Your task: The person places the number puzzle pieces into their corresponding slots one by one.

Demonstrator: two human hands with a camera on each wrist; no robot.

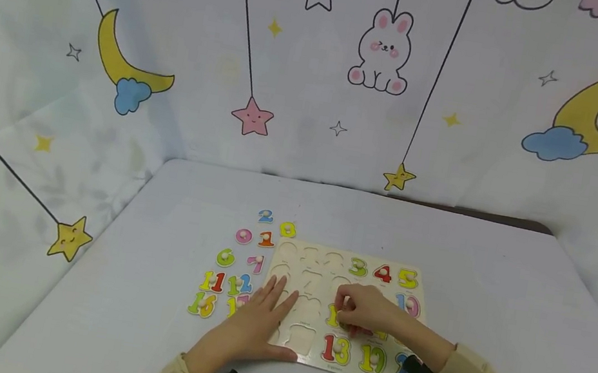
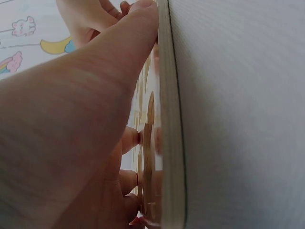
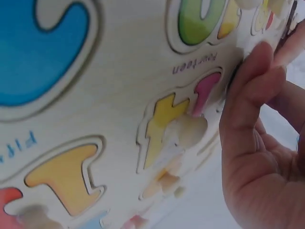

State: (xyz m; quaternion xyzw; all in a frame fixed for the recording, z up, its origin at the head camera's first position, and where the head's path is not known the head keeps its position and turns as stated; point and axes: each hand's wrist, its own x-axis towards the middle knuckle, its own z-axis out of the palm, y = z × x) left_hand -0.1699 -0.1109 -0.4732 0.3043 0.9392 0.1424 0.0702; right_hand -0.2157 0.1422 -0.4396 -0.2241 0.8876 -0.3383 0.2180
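A pale wooden number puzzle board (image 1: 310,283) lies on the table, partly filled with knobbed number pieces. My left hand (image 1: 253,329) rests with spread fingers over its lower left part, the thumb along the near edge. In the left wrist view, that edge (image 2: 172,143) runs beside the hand. My right hand (image 1: 368,308) is over the third row, fingers curled, pinching a number piece with a yellow digit (image 1: 333,316); its knob is hidden by the fingers. Beside the hand in the right wrist view sits a yellow-and-pink fourteen piece (image 3: 162,124).
Several loose number pieces lie left of the board, among them a blue two (image 1: 265,216), a green six (image 1: 226,258) and a yellow-and-red eleven (image 1: 213,281). Pieces in the board include a red four (image 1: 382,273). A patterned cloth (image 1: 317,72) hangs behind the white table (image 1: 112,287).
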